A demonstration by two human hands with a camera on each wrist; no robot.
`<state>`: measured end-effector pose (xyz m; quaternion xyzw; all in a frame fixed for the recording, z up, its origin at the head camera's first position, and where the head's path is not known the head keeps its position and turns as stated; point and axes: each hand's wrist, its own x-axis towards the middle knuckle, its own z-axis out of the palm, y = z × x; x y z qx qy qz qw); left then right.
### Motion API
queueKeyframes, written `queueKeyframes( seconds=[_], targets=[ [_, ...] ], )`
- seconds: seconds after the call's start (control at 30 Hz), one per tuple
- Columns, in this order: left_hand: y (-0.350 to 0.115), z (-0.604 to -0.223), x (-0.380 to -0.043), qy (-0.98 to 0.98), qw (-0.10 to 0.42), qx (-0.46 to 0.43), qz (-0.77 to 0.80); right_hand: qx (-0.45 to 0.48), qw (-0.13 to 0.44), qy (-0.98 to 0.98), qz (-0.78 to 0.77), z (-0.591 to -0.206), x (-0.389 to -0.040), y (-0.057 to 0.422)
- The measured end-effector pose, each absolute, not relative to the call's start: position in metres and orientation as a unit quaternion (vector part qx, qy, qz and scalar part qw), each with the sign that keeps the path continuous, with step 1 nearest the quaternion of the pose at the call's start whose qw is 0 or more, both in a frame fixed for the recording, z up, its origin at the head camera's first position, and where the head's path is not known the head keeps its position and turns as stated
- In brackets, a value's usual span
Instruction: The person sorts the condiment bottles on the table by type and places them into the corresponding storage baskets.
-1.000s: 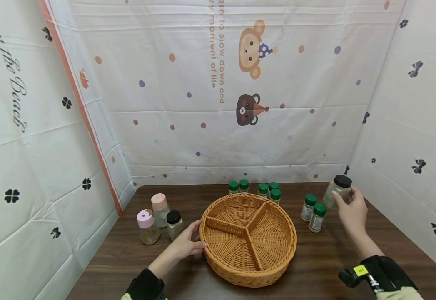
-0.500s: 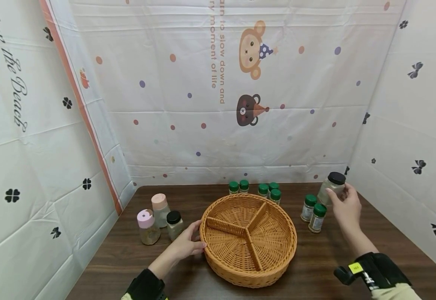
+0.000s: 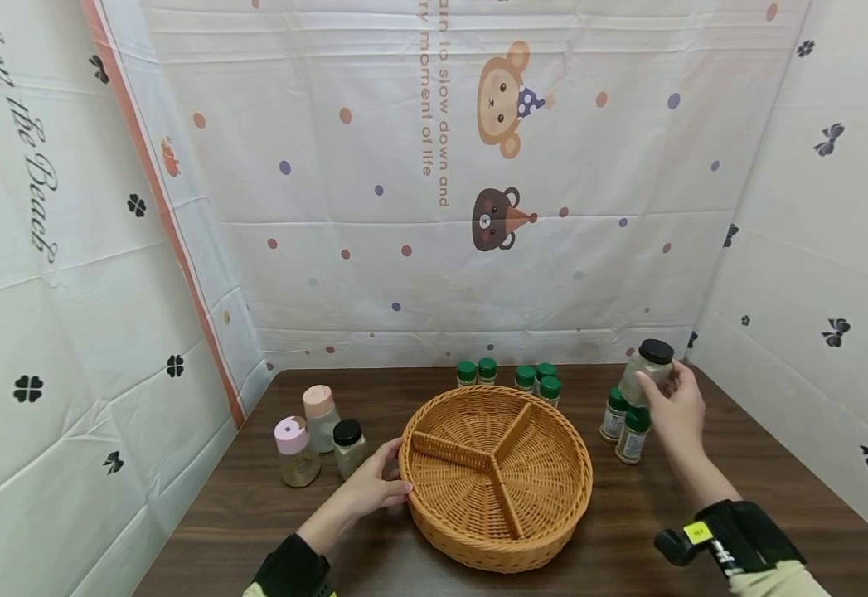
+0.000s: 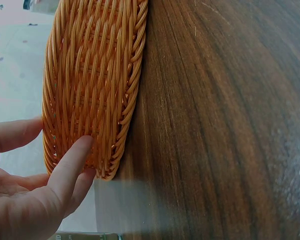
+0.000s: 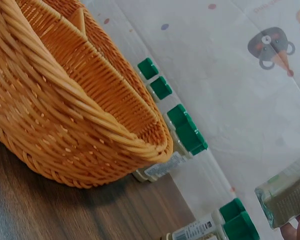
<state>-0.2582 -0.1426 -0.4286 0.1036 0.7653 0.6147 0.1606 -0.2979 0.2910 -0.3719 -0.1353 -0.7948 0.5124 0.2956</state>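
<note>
My right hand (image 3: 678, 408) grips a clear glass jar (image 3: 640, 381) with a black lid, raised above the table. In the head view that jar overlaps two small green-capped spice bottles (image 3: 632, 439) on the right. The right wrist view shows the jar's glass base (image 5: 282, 197) at its lower right edge, most of my hand being out of frame. My left hand (image 3: 370, 485) holds the left rim of a round wicker basket (image 3: 501, 557), thumb at the rim and fingers against the woven side (image 4: 95, 75). Three dividers part the basket's inside, and no jars lie in it.
Left of the basket stand a pink-capped jar (image 3: 322, 424), a lilac-capped jar (image 3: 298, 461) and a black-lidded jar (image 3: 349, 448). Several green-capped bottles (image 3: 525, 379) line the table's back, partly behind the basket. Patterned white cloth (image 3: 374, 207) hangs around the table.
My right hand has carried the black-lidded jar leftward and slightly up, from beside the right-hand spice bottles to over them. My left hand and the basket have stayed put.
</note>
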Motion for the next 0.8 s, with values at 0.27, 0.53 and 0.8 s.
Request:
queueKeyframes(
  seconds=[0.27, 0.53, 0.8],
  targets=[
    [-0.142, -0.428, -0.258, 0.766, 0.161, 0.102, 0.614, -0.116, 0.291, -0.793, 0.523, -0.368, -0.298, 0.280],
    [-0.143, -0.430, -0.259, 0.768, 0.160, 0.100, 0.613, -0.088, 0.286, -0.791, 0.533, -0.367, -0.297, 0.269],
    [-0.142, -0.429, -0.258, 0.767, 0.159, 0.102, 0.614, -0.062, 0.280, -0.788, 0.545, -0.367, -0.297, 0.256]
  ],
)
